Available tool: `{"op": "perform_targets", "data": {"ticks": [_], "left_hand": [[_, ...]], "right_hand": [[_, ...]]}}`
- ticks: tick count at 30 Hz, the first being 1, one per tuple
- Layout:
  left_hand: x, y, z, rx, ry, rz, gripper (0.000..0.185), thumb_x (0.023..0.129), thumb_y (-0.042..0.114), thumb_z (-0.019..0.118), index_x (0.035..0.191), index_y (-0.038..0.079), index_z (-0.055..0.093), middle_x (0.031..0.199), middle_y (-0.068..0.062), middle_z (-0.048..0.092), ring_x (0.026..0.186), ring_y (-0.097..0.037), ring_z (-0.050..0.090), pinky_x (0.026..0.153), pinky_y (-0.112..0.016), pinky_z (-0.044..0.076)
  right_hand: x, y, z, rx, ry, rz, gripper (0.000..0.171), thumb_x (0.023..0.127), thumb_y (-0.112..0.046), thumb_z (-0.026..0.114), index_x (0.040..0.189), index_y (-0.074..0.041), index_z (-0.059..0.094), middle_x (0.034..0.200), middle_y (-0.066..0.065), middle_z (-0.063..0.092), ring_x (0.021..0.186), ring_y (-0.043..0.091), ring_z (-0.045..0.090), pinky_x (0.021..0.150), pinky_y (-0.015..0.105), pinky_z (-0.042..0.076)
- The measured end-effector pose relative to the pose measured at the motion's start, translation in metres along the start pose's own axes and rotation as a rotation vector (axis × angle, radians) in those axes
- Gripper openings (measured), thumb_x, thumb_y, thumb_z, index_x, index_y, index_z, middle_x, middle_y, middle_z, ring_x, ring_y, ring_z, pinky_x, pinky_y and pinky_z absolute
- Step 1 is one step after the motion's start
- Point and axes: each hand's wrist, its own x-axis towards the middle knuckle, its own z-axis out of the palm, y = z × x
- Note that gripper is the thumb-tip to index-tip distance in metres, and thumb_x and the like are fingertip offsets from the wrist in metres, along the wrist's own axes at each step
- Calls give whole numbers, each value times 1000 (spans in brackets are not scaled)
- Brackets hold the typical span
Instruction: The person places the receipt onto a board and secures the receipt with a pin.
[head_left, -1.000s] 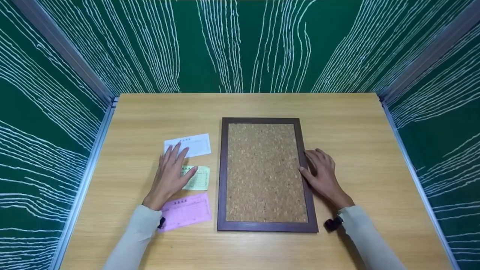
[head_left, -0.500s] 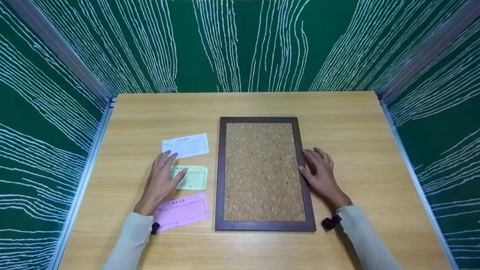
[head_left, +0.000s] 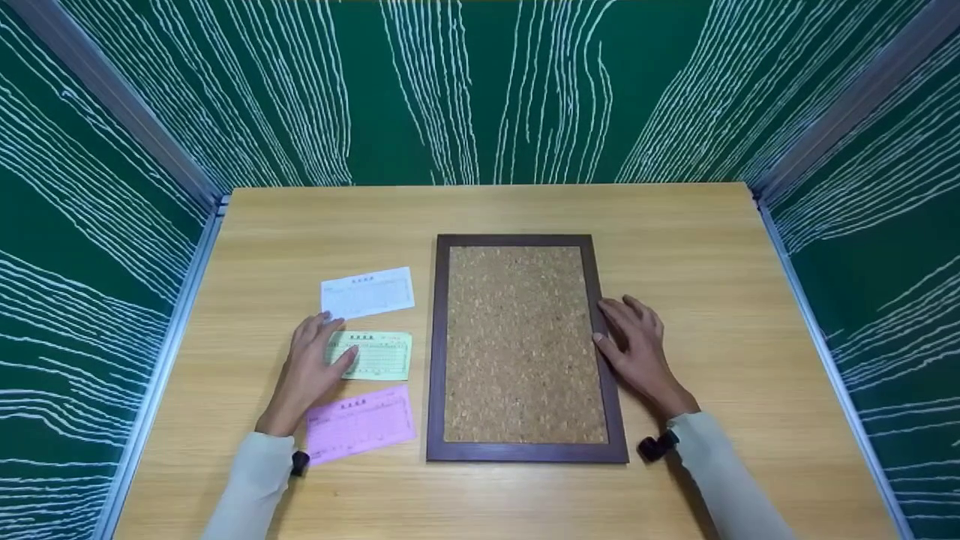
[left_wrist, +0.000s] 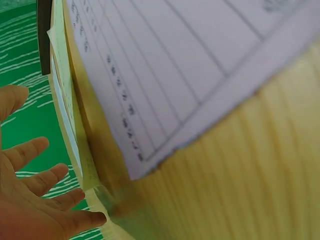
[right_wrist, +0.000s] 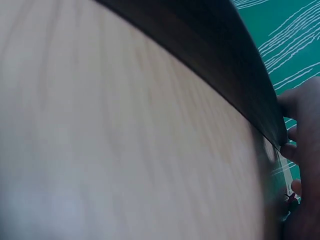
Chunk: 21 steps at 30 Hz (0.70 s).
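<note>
Three printed paper slips lie in a column on the table: a white slip at the back, a green slip in the middle and a pink slip at the front. Over the green slip's left part is my left hand, fingers spread and holding nothing; its fingertips reach the white slip's lower edge. To the right lies a corkboard with a dark brown frame. My right hand rests against the frame's right side, thumb and fingertips touching it. In the right wrist view the frame's dark side meets the fingers.
The wooden table is bounded by green walls with white wavy lines on three sides. Metal rails run along its left and right edges. A small black device sits at each wrist.
My left hand has drawn back leftward and toward the front, uncovering more of the white and green slips. My right hand stays at the corkboard's frame. The whole head view shifts slightly.
</note>
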Motion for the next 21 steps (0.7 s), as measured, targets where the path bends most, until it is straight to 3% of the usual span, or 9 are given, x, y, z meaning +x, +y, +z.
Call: {"op": "perform_targets", "data": {"ticks": [21], "left_hand": [[-14, -7, 0, -1, 30, -3, 56, 101, 18, 79, 149, -6, 62, 165, -31, 46, 159, -52, 29, 127, -70, 28]], "right_hand": [[-1, 1, 0, -4, -2, 4, 57, 103, -20, 76, 156, -6, 62, 159, 19, 60, 156, 48, 34, 124, 73, 6]]}}
